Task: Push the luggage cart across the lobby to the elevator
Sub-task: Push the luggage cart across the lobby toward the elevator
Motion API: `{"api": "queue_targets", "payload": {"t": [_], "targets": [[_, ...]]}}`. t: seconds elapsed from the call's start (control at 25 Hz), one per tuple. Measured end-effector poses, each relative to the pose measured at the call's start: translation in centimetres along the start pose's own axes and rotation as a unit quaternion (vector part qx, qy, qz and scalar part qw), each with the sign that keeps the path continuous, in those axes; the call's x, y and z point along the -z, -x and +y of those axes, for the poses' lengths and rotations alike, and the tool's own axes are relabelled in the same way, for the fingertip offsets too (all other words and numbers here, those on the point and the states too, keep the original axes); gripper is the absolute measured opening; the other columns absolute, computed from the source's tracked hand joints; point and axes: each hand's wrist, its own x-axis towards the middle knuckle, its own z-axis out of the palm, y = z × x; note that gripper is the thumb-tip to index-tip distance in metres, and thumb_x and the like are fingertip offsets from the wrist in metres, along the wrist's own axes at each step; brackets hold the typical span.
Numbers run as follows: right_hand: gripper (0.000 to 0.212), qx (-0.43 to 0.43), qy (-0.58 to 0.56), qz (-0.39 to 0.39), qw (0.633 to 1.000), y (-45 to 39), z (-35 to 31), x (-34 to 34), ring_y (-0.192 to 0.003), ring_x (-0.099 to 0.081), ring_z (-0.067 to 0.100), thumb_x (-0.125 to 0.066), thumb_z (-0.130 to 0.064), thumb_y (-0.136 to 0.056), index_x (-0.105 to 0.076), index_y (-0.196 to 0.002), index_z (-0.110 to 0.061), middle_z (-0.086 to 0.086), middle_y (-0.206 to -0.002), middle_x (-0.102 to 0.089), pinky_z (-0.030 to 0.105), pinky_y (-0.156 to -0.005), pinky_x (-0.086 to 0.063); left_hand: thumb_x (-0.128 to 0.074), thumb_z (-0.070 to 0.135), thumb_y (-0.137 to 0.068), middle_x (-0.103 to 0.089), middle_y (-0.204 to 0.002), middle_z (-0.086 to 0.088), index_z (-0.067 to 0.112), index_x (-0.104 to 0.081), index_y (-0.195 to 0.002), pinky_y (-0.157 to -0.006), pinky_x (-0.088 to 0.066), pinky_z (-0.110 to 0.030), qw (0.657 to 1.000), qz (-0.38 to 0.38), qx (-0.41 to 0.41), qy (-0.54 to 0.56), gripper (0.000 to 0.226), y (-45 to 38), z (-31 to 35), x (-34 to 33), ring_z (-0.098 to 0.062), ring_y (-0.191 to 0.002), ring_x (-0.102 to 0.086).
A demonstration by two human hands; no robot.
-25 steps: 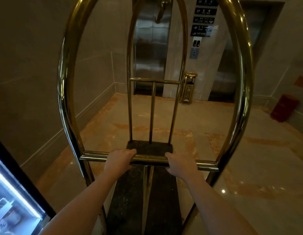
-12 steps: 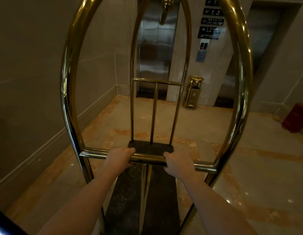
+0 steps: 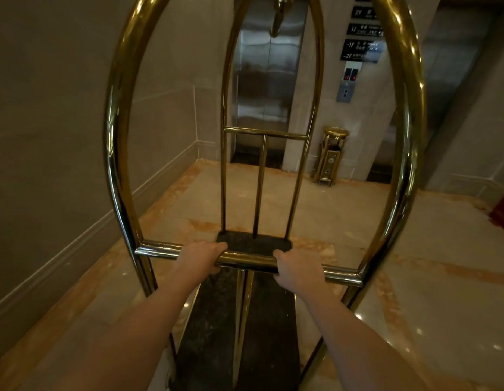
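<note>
Brass tubing frames everything you see: the luggage cart (image 3: 119, 136) stands directly in front of you, its near arch rising on both sides and its dark carpeted deck (image 3: 262, 320) running lengthwise away from you. That long axis points at the steel elevator doors (image 3: 266, 80) ahead, which stand shut, with the cart's far arch and its three upright bars lined up across them. Your left hand (image 3: 201, 256) is wrapped closed around the horizontal push bar (image 3: 245, 259) left of centre, and your right hand (image 3: 297, 268) is clenched on the same bar right of centre — a bare stretch of brass lies between them.

On the wall right of the doors, black floor plates (image 3: 362, 49) carry pale lettering: you can read "2F", "1F", "-1F" and "-2F", while the smaller text beside each is too fine to make out. Below them a small display shows red digits, unreadable, above a grey call-button panel (image 3: 345, 91). A gold ash-bin stand (image 3: 331, 156) sits on the polished marble floor (image 3: 428, 292) beside the wall between that elevator and a second, darker opening on the right — well ahead of the cart's front end
</note>
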Motion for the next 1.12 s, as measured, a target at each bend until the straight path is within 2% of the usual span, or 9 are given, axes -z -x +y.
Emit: {"api": "queue_targets", "payload": {"t": [0.2, 0.4, 0.48, 0.68, 1.12], "targets": [[0.022, -0.008, -0.004, 0.001, 1.0, -6.6, 3.4, -1.7, -0.072, -0.06, 0.017, -0.061, -0.038, -0.091, -0.057, -0.104, -0.021, -0.004, -0.076, -0.055, 0.034, -0.068, -0.054, -0.068, 0.033, -0.082, -0.065, -0.096, 0.006, 0.029, -0.053, -0.104, -0.077, -0.054, -0.035, 1.0, 0.0, -0.008, 0.029, 0.028, -7.1, -2.3, -1.2, -0.016, -0.087, -0.062], [0.021, -0.033, -0.008, 0.0, 0.999, -13.2, 6.7, -3.5, -0.072, -0.059, 0.014, -0.062, -0.038, -0.09, -0.056, -0.104, -0.024, -0.005, -0.083, -0.062, 0.029, -0.066, -0.051, -0.067, 0.032, -0.084, -0.064, -0.101, 0.003, 0.026, -0.053, -0.108, -0.081, -0.051, -0.033, 0.999, -0.005, -0.025, 0.019, 0.028, -14.5, -4.4, -2.5, -0.017, -0.091, -0.062], [0.019, -0.034, -0.015, -0.008, 0.999, -16.1, 8.2, -4.1, -0.071, -0.058, 0.013, -0.062, -0.038, -0.09, -0.056, -0.103, -0.024, -0.006, -0.081, -0.061, 0.028, -0.065, -0.05, -0.066, 0.033, -0.084, -0.064, -0.1, 0.003, 0.027, -0.053, -0.106, -0.085, -0.051, -0.036, 0.999, -0.005, -0.032, 0.022, 0.026, -17.6, -5.4, -3.0, -0.016, -0.09, -0.061], [0.017, -0.039, -0.028, -0.01, 0.999, -22.2, 11.3, -5.5, -0.066, -0.053, 0.01, -0.061, -0.038, -0.091, -0.055, -0.101, -0.025, -0.009, -0.077, -0.054, 0.024, -0.061, -0.043, -0.063, 0.036, -0.085, -0.065, -0.099, 0.002, 0.026, -0.053, -0.107, -0.083, -0.051, -0.038, 0.999, 0.009, -0.039, 0.001, 0.026, -24.1, -7.4, -4.0, -0.018, -0.089, -0.062], [0.024, -0.011, -0.019, 0.006, 1.0, -34.9, 18.5, -8.2, -0.067, -0.057, 0.014, -0.063, -0.04, -0.089, -0.056, -0.107, -0.023, -0.007, -0.076, -0.057, 0.026, -0.06, -0.043, -0.067, 0.037, -0.082, -0.065, -0.102, 0.005, 0.028, -0.053, -0.108, -0.083, -0.049, -0.034, 1.0, 0.006, -0.017, -0.002, 0.031, -37.9, -10.9, -5.6, -0.017, -0.093, -0.062]]}}
